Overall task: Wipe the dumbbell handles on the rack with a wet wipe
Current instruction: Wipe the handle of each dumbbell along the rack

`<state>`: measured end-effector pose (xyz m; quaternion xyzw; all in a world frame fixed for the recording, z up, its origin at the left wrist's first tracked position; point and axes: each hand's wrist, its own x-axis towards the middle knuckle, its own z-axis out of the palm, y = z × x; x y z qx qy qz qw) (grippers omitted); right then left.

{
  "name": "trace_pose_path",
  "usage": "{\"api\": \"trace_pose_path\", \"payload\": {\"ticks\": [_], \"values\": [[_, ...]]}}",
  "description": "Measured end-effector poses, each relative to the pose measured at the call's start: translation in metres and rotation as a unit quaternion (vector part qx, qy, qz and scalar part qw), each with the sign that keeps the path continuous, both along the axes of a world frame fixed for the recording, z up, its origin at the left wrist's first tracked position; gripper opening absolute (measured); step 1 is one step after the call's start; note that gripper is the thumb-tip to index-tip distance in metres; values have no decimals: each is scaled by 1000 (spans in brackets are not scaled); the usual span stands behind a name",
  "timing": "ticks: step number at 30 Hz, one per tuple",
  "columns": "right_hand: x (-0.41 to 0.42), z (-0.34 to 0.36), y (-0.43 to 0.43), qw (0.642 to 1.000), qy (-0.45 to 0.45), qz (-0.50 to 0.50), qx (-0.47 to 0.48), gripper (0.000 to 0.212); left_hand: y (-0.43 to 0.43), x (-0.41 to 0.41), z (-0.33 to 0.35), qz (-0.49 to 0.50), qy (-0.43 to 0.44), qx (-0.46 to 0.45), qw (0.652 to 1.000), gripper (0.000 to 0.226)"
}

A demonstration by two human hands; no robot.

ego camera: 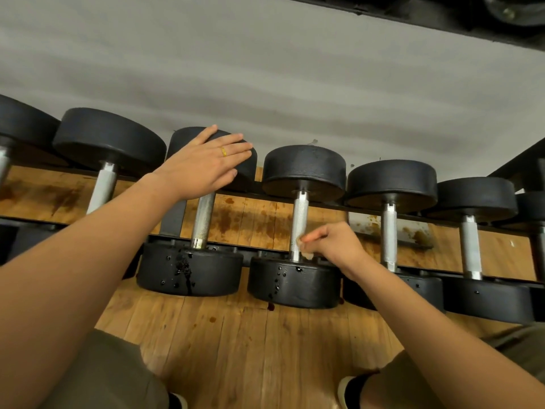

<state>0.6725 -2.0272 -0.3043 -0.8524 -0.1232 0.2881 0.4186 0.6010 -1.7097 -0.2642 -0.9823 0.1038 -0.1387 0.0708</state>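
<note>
Left hand (203, 160) flat on round black rubber dumbbell head (246, 171); right hand (334, 246) pinches crumpled pale wipe (306, 255) against knurled steel handle (300, 214).

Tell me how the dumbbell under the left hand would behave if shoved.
Probably heavy and stiff: the dumbbell has thick black heads on a steel handle. Its round heads could roll along the rack. Wet drops may make it slippery.

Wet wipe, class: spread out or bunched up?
Bunched up: the right hand pinches the wet wipe as a small wad against one handle.
</note>
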Motion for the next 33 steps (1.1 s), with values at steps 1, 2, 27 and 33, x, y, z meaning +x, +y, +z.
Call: {"api": "trace_pose_path", "payload": {"ticks": [1, 2, 27, 33], "values": [[4, 2, 2, 999, -3, -21, 25, 10, 0, 0, 0, 2, 1, 1, 1000, 51], [7, 3, 4, 998, -4, -38, 42, 9, -1, 0, 0, 4, 2, 2, 1000, 51], [25, 0, 19, 983, -165, -35, 70, 14, 1, 1, -2, 2, 9, -6, 1000, 51], [8, -7, -2, 994, -96, 24, 52, 10, 1, -1, 0, 8, 14, -3, 1000, 52]]}}
